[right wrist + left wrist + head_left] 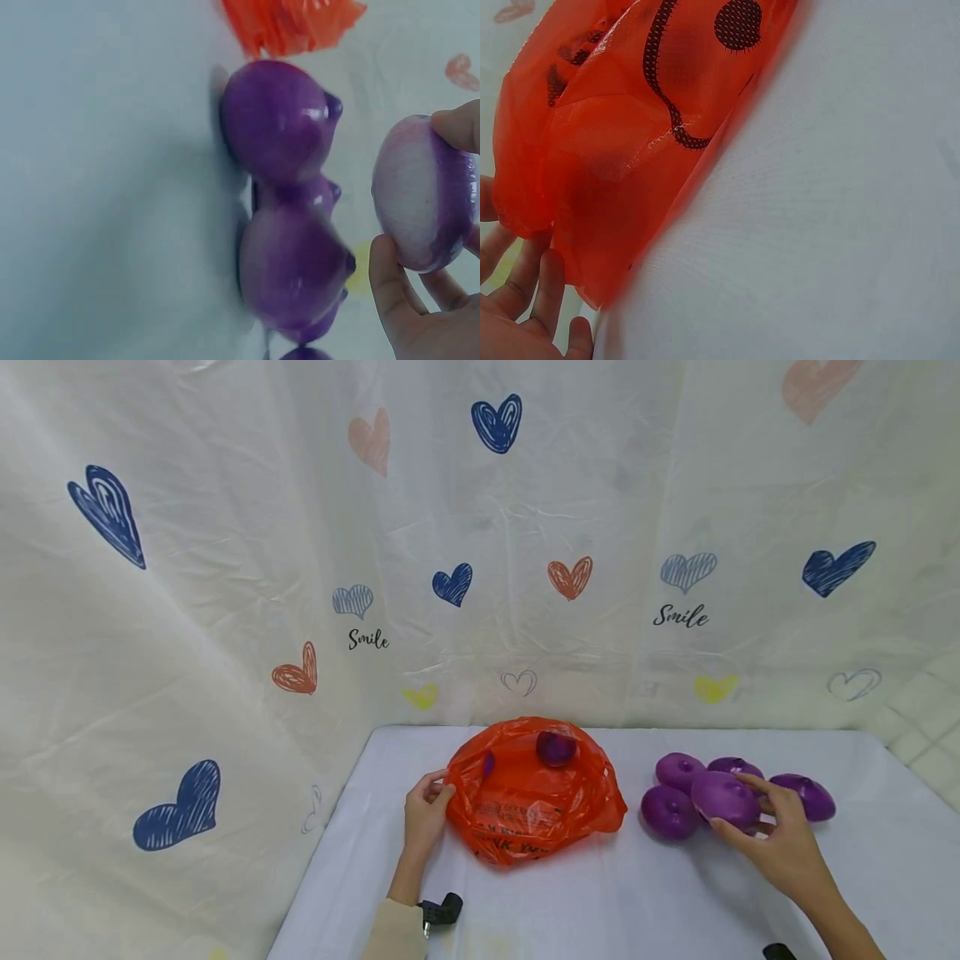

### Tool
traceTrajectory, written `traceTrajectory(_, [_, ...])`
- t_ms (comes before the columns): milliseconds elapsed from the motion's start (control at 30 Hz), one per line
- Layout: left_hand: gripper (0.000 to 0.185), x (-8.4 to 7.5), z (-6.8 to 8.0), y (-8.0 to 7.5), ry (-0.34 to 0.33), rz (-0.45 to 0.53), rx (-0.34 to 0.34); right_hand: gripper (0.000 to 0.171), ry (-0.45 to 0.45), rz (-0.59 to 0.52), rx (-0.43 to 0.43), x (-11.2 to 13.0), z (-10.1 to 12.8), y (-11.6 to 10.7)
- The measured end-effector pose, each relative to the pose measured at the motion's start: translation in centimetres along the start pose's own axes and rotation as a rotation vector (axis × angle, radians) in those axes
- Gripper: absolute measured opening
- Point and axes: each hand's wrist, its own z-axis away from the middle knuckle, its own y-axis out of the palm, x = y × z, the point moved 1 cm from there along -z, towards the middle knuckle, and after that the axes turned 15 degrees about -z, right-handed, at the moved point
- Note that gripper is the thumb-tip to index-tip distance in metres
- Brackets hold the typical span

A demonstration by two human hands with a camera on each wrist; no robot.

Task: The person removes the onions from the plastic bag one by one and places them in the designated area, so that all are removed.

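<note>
A red plastic bag (525,814) with dark print lies on the white table, its mouth spread open. One purple onion (556,749) shows inside it, and a second purple patch (488,764) appears at its left. My left hand (427,810) pinches the bag's left rim; the left wrist view shows its fingers (549,292) against the red plastic (630,180). Over on the right, my right hand (783,843) grips a purple onion (724,802) above the others. In the right wrist view that onion (412,195) has a pale whitish base, held between thumb and fingers.
Several purple onions sit together on the table's right side, among them one at the front left (669,813) and one at the far right (804,797). Behind the table (600,902) hangs a pale curtain (510,527) printed with hearts.
</note>
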Motion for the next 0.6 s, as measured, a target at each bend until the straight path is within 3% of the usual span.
traceTrajectory(600, [0.023,0.0,0.0,-0.1,-0.015,0.01,0.011,0.086,0.041,0.026,-0.122,-3.9,1.5,-5.3])
